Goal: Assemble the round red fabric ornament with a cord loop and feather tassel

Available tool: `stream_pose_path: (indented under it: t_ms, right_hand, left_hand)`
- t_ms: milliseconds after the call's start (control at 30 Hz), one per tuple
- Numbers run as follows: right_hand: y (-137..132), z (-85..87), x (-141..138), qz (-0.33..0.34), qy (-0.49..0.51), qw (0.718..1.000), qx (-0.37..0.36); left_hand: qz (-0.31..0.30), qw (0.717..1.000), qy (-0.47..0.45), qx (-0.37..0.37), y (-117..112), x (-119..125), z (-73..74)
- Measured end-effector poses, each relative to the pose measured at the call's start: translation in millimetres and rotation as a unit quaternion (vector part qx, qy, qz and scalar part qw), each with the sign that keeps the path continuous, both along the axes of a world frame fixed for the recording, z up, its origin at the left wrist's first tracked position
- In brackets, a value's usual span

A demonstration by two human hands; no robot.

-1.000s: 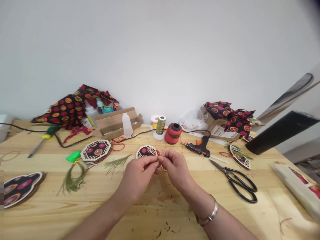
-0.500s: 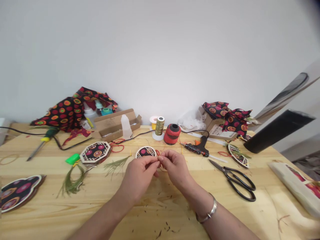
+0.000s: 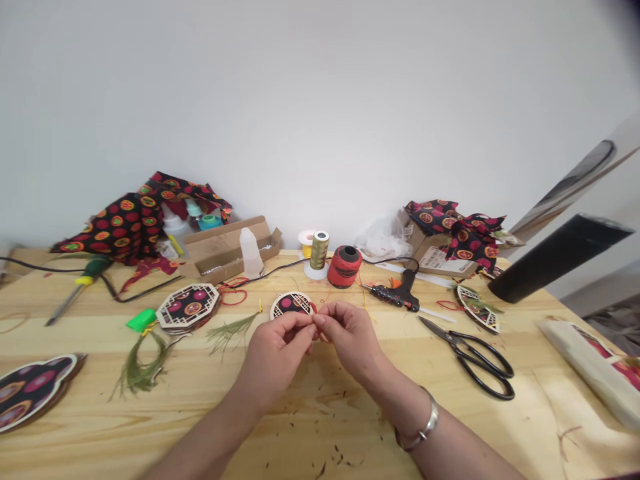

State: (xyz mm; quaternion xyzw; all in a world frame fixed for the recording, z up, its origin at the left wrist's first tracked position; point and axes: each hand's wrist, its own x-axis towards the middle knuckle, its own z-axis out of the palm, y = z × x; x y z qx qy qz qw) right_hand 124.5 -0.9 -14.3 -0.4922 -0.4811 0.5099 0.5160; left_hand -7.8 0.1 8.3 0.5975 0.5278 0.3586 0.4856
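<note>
We've got a round lattice disc (image 3: 292, 305), pale wood fretwork over black and red patterned fabric, lying on the pine table (image 3: 320, 437) right at our fingertips, its right edge partly behind them. A bit of red thread (image 3: 314, 309) shows at that edge and runs into the pinch; fingers hide most of it, so we can't trace it. Left hand (image 3: 277, 353) and right hand (image 3: 350, 337) are both closed, thumbs and forefingers pinched on the thread, tips meeting, other fingers curled. Silver bangle (image 3: 423, 427) on the right wrist.

Left of the disc: a green feather sprig (image 3: 231, 332), then an octagonal lattice piece (image 3: 187, 307), with a bright green plastic piece (image 3: 141, 320) touching its edge and a looped green feather (image 3: 140, 370) below. Behind the disc: a gold thread spool (image 3: 319, 250) and a red thread spool (image 3: 345, 266). To the right: a hot glue gun (image 3: 397, 298), black-handled scissors (image 3: 473, 358), a fan-shaped lattice piece (image 3: 477, 309). Far left: a screwdriver (image 3: 85, 280) and a large fabric-covered lattice panel (image 3: 33, 390). At the back, a cardboard box (image 3: 225, 250) sits beside bunched patterned fabric (image 3: 127, 220).
</note>
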Motion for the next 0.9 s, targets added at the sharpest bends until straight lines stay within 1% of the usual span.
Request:
stream_pose_path:
  t_ms: [200,467,733,900]
  right_hand:
    - [-0.9,0.2,-0.3,0.006,0.004,1.000,-0.005]
    - [-1.2,-1.9,0.6,0.010,-0.006,1.000,0.010]
    - [-1.0,2.2,0.5,0.021,0.012,1.000,-0.002]
    - [-1.3,1.9,0.4,0.035,0.032,0.999,-0.004]
  left_hand:
    - [-0.005,1.000,0.014,-0.007,1.2,-0.9,-1.5]
    - [-0.023,0.999,0.018,-0.022,3.1,-3.8,-6.1]
    - [-0.030,0.997,-0.042,-0.059,3.4,-5.0,-8.7]
    - [-0.023,0.995,-0.071,-0.073,3.7,-4.3,-9.3]
